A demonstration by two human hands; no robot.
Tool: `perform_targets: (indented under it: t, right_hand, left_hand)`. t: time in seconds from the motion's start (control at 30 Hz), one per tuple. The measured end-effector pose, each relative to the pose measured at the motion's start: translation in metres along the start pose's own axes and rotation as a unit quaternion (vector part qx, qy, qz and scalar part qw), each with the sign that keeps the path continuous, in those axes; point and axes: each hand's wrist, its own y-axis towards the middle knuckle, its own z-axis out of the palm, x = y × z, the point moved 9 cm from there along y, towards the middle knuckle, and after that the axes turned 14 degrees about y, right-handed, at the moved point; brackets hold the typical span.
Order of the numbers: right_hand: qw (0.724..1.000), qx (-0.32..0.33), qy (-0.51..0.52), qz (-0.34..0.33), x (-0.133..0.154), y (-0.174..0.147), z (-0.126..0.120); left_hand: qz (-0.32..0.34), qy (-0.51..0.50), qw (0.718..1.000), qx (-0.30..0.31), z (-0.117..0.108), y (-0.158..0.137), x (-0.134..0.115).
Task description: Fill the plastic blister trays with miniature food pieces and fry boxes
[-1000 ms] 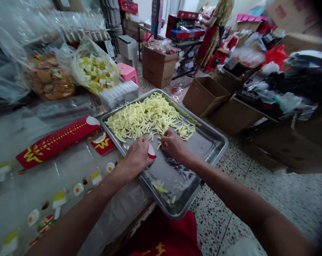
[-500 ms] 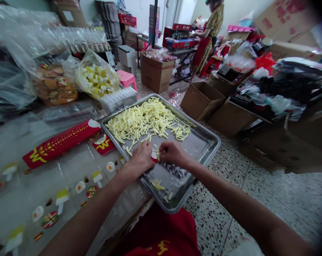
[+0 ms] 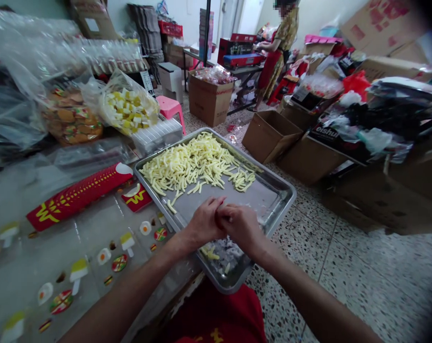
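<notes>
My left hand (image 3: 205,221) is closed around a small red fry carton, almost wholly hidden by the fingers. Pressed up against it, my right hand (image 3: 242,228) is curled with its fingers folded in; what they hold is hidden. Both hands are over the front half of a metal tray (image 3: 269,185). Pale yellow fry-shaped sticks (image 3: 187,164) are heaped at the tray's far side, and a few loose bits (image 3: 210,252) lie near its front corner. Left of the tray is a flat red carton (image 3: 136,196) with a yellow mark, beside a long stack of red cartons (image 3: 82,196).
Small food-shaped pieces, such as a fried egg (image 3: 145,227), lie in rows on the plastic-covered table (image 3: 94,295). Behind stand a bag of yellow-and-white pieces (image 3: 130,107) and a bag of brown pieces (image 3: 73,124). Cardboard boxes (image 3: 269,136) stand on the floor. A person (image 3: 282,43) is at a far table.
My hands have come together and moved slightly right and toward me. The red-and-white carton edge and the sticks at my right fingertips are now covered by the hands.
</notes>
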Motion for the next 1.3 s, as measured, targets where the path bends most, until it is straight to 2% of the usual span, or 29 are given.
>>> perform_targets:
  t: [0.1,0.13,0.17,0.23,0.3,0.37,0.43,0.57,0.73,0.83,1.0,1.03,1.1,1.17,1.23,1.3]
  right_hand:
    - [0.986,0.125,0.107,-0.001,0.002,0.018,0.012]
    - [0.984,0.129,0.125,0.001,-0.002,0.029,0.008]
    - [0.988,0.106,0.115,0.002,-0.007,0.043,-0.001]
    - [1.000,0.017,0.021,-0.009,-0.016,0.074,-0.022]
    - [0.993,-0.033,-0.104,-0.038,-0.018,0.104,-0.027]
    - [0.979,-0.027,-0.194,-0.054,-0.018,0.128,-0.014]
    - [0.966,-0.011,-0.255,-0.035,-0.021,0.144,0.001]
    - [0.949,0.016,-0.315,0.005,-0.027,0.153,0.021]
    - [0.935,0.046,-0.349,0.038,-0.037,0.154,0.024]
    - [0.949,0.004,-0.314,0.030,-0.041,0.154,0.010]
    - [0.987,-0.045,-0.157,0.002,-0.042,0.142,-0.018]
    - [0.989,-0.030,-0.139,-0.028,-0.035,0.140,-0.017]
    - [0.980,0.045,-0.131,-0.140,-0.010,0.133,-0.001]
    - [0.941,0.154,-0.160,-0.256,0.014,0.122,0.027]
    - [0.897,0.238,-0.212,-0.307,0.021,0.114,0.053]
    - [0.872,0.273,-0.257,-0.313,0.017,0.113,0.069]
  left_hand:
    - [-0.021,0.021,1.000,-0.009,-0.013,-0.006,0.008]
    - [-0.027,0.033,0.999,-0.012,-0.020,-0.008,0.011]
    - [-0.030,0.044,0.998,-0.016,-0.028,-0.011,0.013]
    - [-0.031,0.059,0.997,-0.029,-0.045,-0.018,0.017]
    - [-0.038,0.070,0.996,-0.040,-0.062,-0.027,0.022]
    - [-0.058,0.081,0.994,-0.050,-0.077,-0.038,0.032]
    - [-0.087,0.089,0.990,-0.067,-0.092,-0.051,0.045]
    - [-0.141,0.090,0.980,-0.104,-0.117,-0.072,0.069]
    - [-0.158,0.085,0.979,-0.095,-0.126,-0.075,0.075]
    - [-0.153,0.079,0.980,-0.095,-0.128,-0.074,0.075]
    - [-0.159,0.074,0.979,-0.100,-0.134,-0.079,0.083]
    - [-0.162,0.076,0.978,-0.104,-0.137,-0.081,0.085]
    - [-0.169,0.079,0.975,-0.118,-0.142,-0.083,0.086]
    - [-0.172,0.086,0.975,-0.115,-0.142,-0.083,0.085]
    - [-0.173,0.097,0.976,-0.086,-0.136,-0.079,0.080]
    - [-0.179,0.124,0.975,-0.047,-0.125,-0.071,0.074]
